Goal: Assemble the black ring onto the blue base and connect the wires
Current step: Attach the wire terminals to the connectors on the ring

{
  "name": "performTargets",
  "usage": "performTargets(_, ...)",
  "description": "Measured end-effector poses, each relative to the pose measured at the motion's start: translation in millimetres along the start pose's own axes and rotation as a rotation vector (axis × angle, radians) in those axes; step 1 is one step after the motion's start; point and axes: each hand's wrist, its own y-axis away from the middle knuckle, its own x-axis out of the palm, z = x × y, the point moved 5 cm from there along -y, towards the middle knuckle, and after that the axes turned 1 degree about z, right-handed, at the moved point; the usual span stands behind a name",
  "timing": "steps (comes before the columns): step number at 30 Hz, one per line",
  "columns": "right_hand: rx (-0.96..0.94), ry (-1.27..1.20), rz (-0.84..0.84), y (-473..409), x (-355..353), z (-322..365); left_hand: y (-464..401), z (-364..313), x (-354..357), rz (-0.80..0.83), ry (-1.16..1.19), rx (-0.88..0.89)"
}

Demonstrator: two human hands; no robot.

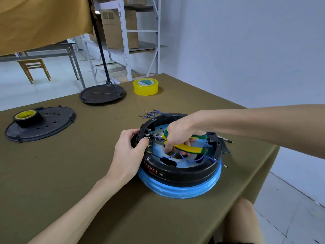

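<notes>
Ring (182, 175), black, is sitting on the blue base (179, 191) near the table's (73, 173) right front edge, the base's rim showing below it. The left hand (129, 152) is curling its fingers round the ring's left wall, fingertips at the row of metal terminals (148, 134) inside. The right hand (179, 136) is reaching down into the ring and gripping pliers (189, 147) with yellow-and-green handles, their metal nose pointing left toward the terminals. Blue wires (191, 159) are looping across the base's pale inside, and one is trailing over the ring's right edge with its gold tip hanging free. Spare wires (152, 113) are lying in a small heap just behind the ring. A screwdriver tip (226, 140) is poking out past the ring's right side. Farther back, yellow tape (145, 86) is standing beside a dark round cover (102, 93). At the left, a black tape roll (26, 118) is resting on a perforated black plate (44, 124).
</notes>
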Motion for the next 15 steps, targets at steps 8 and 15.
performTargets(8,0.017,-0.090,0.030,0,-1,-4,1,-1,1,-0.004,0.009,-0.018)
performTargets(15,-0.038,-0.098,0.093,27,-31,-13,1,-3,-1,0.000,-0.011,-0.016)
